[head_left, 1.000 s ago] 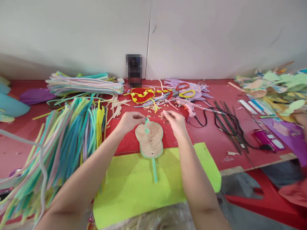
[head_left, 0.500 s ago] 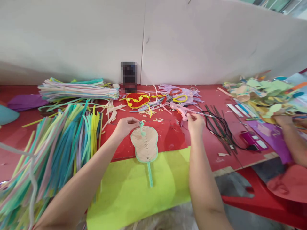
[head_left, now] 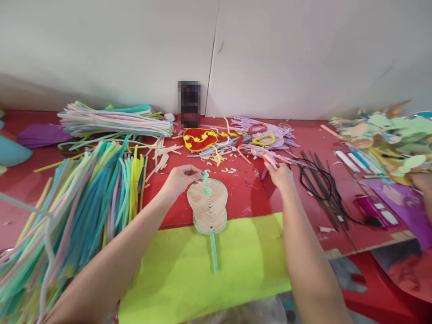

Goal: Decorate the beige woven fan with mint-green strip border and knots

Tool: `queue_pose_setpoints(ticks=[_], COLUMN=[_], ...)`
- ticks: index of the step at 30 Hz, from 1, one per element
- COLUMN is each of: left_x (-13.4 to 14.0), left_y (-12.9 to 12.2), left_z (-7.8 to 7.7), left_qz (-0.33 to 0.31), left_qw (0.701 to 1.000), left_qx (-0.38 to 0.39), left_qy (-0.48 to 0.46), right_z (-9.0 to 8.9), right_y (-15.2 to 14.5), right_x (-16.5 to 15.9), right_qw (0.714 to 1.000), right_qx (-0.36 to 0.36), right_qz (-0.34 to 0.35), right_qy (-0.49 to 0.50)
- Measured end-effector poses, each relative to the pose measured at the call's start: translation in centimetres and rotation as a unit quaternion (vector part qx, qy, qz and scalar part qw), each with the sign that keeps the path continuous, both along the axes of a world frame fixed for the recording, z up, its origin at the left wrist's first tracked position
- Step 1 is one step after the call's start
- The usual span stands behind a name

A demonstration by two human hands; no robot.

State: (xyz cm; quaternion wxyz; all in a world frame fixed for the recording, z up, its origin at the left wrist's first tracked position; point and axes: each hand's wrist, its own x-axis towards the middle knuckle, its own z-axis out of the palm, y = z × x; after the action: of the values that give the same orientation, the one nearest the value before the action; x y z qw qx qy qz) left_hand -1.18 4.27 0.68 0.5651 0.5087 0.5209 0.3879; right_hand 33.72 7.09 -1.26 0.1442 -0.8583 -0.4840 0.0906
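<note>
A beige fan (head_left: 209, 209) made of fuzzy pipe cleaners, with a mint-green border and stem, lies flat on a yellow-green sheet (head_left: 249, 256) and the red table (head_left: 248, 193). At its upper edge my left hand (head_left: 182, 180) pinches a short curled mint-green pipe cleaner (head_left: 206, 183), whose lower end hangs over the fan. My right hand (head_left: 281, 174) is closed around the handle of a pink glue gun (head_left: 261, 154) with an orange trigger. The gun's nose points left, toward the scraps; part of the handle is hidden by my fingers.
Bundles of pipe cleaners (head_left: 97, 193) fill the left side, with another stack (head_left: 114, 121) behind. A red-and-yellow fan (head_left: 200, 139), scissors (head_left: 263, 139) and a phone (head_left: 189, 103) are at the back. Right are dark rods (head_left: 320, 193), a purple device (head_left: 378, 210) and another person's hand (head_left: 421, 182).
My right hand has turned and closed on the glue gun's handle, and the gun now points more to the left. My left hand still pinches the green curl. The view has shifted slightly.
</note>
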Motion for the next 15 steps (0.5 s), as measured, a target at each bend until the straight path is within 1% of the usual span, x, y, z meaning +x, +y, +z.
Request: queue_pose_setpoints(ticks=[2, 5, 6, 9, 11, 15], left_x=[0.1, 0.3, 0.4, 0.6, 0.8, 1.0], left_y=[0.0, -0.1, -0.2, -0.4, -0.6, -0.7], left_z=[0.0, 0.0, 0.0, 0.2, 0.4, 0.9], left_qz=[0.010, 0.024, 0.026, 0.029, 0.033, 0.042], left_qw=[1.000, 1.000, 1.000, 0.999, 0.999, 0.999], left_qx=[-0.002, -0.004, -0.005, 0.001, 0.004, -0.002], left_qy=[-0.003, -0.010, -0.012, -0.015, -0.012, -0.004], right_z=[0.2, 0.8, 1.1, 1.7, 1.8, 1.7], right_y=[-0.8, -2.2, -2.7, -3.9, -4.4, -4.6], right_x=[0.6, 1.1, 1.1, 0.8, 0.6, 0.7], right_qw=[1.000, 0.999, 0.999, 0.992, 0.988, 0.986], right_qx=[0.005, 0.025, 0.033, 0.108, 0.140, 0.137], right_qz=[0.003, -0.018, -0.016, 0.009, 0.012, -0.007], right_qy=[0.016, 0.031, 0.040, 0.063, 0.071, 0.098])
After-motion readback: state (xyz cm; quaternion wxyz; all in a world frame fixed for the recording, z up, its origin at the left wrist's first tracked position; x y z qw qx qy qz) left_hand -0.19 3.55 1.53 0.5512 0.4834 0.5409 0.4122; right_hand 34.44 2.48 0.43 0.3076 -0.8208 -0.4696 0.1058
